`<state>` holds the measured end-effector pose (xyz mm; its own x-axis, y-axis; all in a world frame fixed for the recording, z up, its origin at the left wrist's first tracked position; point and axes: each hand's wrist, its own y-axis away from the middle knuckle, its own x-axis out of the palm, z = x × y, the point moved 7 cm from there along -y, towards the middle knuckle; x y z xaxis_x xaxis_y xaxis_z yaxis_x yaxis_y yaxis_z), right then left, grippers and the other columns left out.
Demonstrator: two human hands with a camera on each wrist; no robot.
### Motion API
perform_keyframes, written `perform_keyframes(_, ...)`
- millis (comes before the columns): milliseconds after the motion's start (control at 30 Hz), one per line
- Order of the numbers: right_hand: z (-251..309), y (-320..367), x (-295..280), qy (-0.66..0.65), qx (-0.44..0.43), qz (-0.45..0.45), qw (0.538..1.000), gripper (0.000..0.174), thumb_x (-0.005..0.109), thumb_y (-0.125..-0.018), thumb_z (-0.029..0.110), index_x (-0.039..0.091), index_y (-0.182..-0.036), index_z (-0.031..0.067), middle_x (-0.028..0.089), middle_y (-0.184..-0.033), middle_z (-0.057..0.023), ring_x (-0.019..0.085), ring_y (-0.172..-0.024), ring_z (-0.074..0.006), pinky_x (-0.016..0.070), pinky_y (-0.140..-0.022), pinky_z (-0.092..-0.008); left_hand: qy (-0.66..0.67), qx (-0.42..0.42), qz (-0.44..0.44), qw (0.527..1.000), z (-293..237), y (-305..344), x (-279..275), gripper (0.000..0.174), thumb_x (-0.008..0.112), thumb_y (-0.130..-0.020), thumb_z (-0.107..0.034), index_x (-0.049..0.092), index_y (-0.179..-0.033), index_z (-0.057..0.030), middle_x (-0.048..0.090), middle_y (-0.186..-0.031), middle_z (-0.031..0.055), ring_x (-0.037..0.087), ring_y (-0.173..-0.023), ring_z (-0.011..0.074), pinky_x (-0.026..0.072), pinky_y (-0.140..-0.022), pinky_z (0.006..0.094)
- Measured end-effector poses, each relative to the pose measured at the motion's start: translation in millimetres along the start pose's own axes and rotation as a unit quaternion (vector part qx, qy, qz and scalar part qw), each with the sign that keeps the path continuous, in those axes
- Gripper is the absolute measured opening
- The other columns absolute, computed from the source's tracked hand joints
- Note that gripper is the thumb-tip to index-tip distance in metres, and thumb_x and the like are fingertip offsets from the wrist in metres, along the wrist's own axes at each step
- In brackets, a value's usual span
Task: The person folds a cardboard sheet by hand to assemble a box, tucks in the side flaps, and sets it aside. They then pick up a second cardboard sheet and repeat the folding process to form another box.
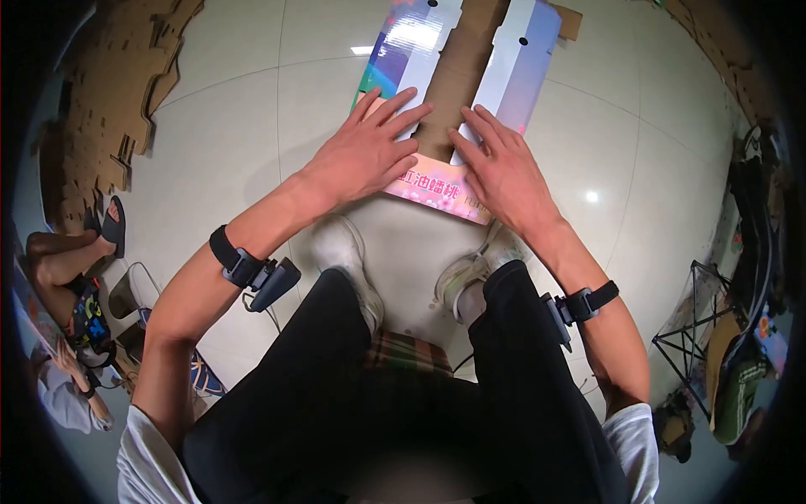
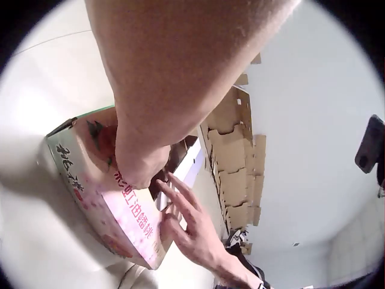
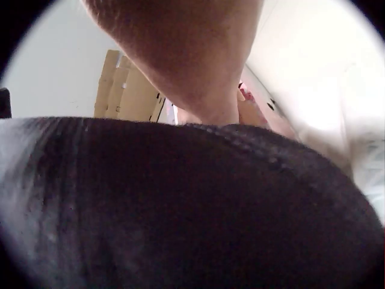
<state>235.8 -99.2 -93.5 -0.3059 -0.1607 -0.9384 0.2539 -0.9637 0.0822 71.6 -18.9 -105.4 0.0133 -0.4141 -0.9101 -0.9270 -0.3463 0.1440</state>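
A printed cardboard box (image 1: 432,186), pink at its near end with Chinese lettering, lies on the floor in front of the feet. Its white-backed side flaps leave a brown strip (image 1: 457,84) showing along the middle. My left hand (image 1: 369,147) rests on the box's near left part, fingers spread and mostly straight. On the near right part lies my right hand (image 1: 508,168), its fingers extended over the flap edge. In the left wrist view, both hands meet the top of the box (image 2: 90,192). A dark trouser leg (image 3: 180,205) hides most of the right hand in the right wrist view.
Flattened brown cardboard (image 1: 109,101) stands stacked at the far left. Another person's leg (image 1: 71,260) shows at the left edge. A black folding frame (image 1: 697,332) stands at the right. My white shoes (image 1: 342,252) are just short of the box on the tiled floor.
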Motion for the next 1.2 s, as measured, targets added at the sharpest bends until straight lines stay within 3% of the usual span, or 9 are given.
perform_keyframes(100,-0.3,4.0,-2.0,0.012,-0.002,0.015,1.0,0.055,0.076,-0.09,0.012,0.065,-0.144,0.0068,0.05,-0.162,-0.0171,0.043,-0.154,-0.0334,0.0388,-0.124,-0.0463,0.001,0.02,-0.033,0.999,-6.1,-3.0,-3.8,0.034,0.056,-0.11,-0.032,0.077,-0.115,-0.0056,0.047,-0.167,0.0102,0.026,-0.164,0.0308,0.0196,-0.135,0.0544)
perform_keyframes(300,0.5,2.5,0.6,0.004,0.002,0.023,1.0,0.053,0.076,-0.09,0.014,0.066,-0.142,0.0082,0.051,-0.16,-0.0162,0.044,-0.153,-0.0335,0.0391,-0.123,-0.0468,0.074,0.039,0.002,0.997,-3.4,-8.0,0.9,0.034,0.057,-0.107,-0.028,0.077,-0.102,-0.0017,0.057,-0.153,0.0143,0.028,-0.163,0.0304,0.0206,-0.135,0.0547)
perform_keyframes(600,-6.5,6.9,-0.5,-0.023,0.019,0.024,0.999,0.05,0.077,-0.089,0.014,0.068,-0.139,0.014,0.052,-0.16,-0.0125,0.045,-0.152,-0.0325,0.0416,-0.121,-0.0482,0.088,0.063,0.015,0.994,2.0,-13.2,8.2,0.036,0.058,-0.105,-0.03,0.075,-0.094,-0.0011,0.059,-0.147,0.016,0.028,-0.163,0.0307,0.0224,-0.134,0.0543)
perform_keyframes(800,-8.4,12.2,-1.7,-0.008,0.017,0.022,1.0,0.048,0.076,-0.091,0.015,0.069,-0.138,0.0148,0.052,-0.16,-0.0112,0.046,-0.152,-0.0306,0.043,-0.12,-0.0488,0.044,0.082,-0.001,0.996,0.9,-12.0,10.9,0.038,0.061,-0.107,-0.039,0.073,-0.1,-0.0044,0.056,-0.153,0.0127,0.028,-0.163,0.0307,0.0245,-0.133,0.0548)
perform_keyframes(1000,-7.9,14.5,-1.4,-0.007,0.025,0.014,1.0,0.046,0.076,-0.091,0.016,0.069,-0.136,0.0159,0.053,-0.159,-0.0098,0.046,-0.151,-0.0298,0.0438,-0.118,-0.049,-0.019,0.037,-0.075,0.996,-5.7,-0.5,4.3,0.034,0.062,-0.107,-0.04,0.073,-0.102,-0.0086,0.055,-0.157,0.0066,0.032,-0.161,0.0323,0.0275,-0.133,0.0526)
perform_keyframes(1200,-9.5,15.2,2.8,-0.008,0.034,0.03,0.999,0.045,0.077,-0.09,0.017,0.07,-0.135,0.0171,0.055,-0.157,-0.009,0.047,-0.15,-0.03,0.0447,-0.117,-0.0478,-0.019,0.057,0.002,0.998,2.5,-9.7,5.2,0.027,0.066,-0.106,-0.036,0.075,-0.106,-0.0107,0.056,-0.156,0.0055,0.038,-0.157,0.0318,0.0333,-0.131,0.0489)
